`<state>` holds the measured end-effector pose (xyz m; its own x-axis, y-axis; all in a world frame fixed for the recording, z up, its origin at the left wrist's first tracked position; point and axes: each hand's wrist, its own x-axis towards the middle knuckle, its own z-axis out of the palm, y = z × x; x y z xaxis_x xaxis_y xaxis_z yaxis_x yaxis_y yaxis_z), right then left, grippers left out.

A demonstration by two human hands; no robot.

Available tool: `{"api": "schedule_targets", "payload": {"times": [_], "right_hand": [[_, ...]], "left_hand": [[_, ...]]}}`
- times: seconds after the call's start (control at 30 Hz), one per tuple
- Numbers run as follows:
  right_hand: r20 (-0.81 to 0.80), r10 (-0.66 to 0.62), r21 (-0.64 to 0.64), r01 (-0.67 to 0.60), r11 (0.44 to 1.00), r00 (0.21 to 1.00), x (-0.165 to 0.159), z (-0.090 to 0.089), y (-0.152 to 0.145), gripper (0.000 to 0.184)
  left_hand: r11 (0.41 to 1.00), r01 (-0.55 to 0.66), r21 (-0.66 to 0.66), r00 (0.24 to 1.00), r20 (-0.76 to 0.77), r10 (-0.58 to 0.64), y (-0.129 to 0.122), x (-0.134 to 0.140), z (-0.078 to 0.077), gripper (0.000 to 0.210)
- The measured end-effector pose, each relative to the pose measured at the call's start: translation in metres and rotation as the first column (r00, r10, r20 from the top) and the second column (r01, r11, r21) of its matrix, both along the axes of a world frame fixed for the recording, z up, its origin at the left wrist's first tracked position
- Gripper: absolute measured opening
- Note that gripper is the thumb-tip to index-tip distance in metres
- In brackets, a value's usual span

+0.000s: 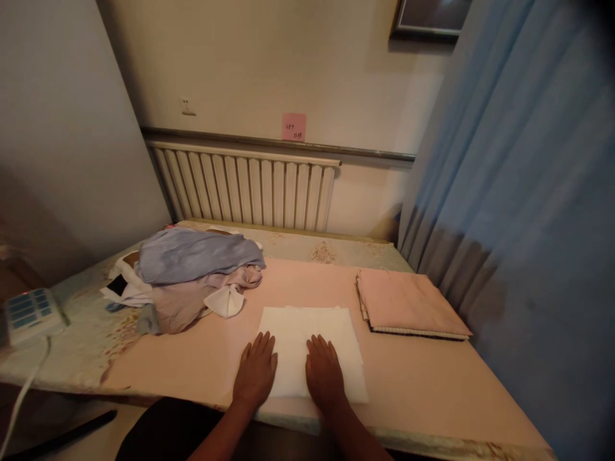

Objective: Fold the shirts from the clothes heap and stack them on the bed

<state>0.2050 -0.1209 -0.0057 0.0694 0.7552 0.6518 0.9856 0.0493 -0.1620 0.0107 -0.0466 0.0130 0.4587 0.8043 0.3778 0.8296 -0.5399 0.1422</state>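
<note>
A folded white cloth [291, 371] lies flat on a pink cover [413, 378] near the table's front edge. My left hand [257, 370] rests palm down over its left edge, fingers stretched forward. On the right part of the same cloth my right hand [324, 371] lies flat, its fingers also extended. Neither hand grips anything. Right of the white cloth sits a neat stack of folded fabric [410, 301] with a pink piece on top.
At the left is a loose heap of clothes, a blue-grey garment [192, 256] uppermost. A white power strip [33, 314] with a cable stands at the far left. Behind the table are a radiator [250, 189] and a pink note [294, 127]; a blue curtain [519, 211] hangs at right.
</note>
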Motion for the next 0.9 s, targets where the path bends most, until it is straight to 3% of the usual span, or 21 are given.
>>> {"api": "schedule_targets", "payload": {"times": [0.9], "right_hand": [[-0.025, 0.018, 0.004, -0.018, 1.0, 1.0, -0.0007, 0.0018, -0.0011, 0.037]], "left_hand": [[1.0, -0.009, -0.01, 1.0, -0.02, 0.009, -0.0012, 0.0004, 0.0028, 0.047]]}}
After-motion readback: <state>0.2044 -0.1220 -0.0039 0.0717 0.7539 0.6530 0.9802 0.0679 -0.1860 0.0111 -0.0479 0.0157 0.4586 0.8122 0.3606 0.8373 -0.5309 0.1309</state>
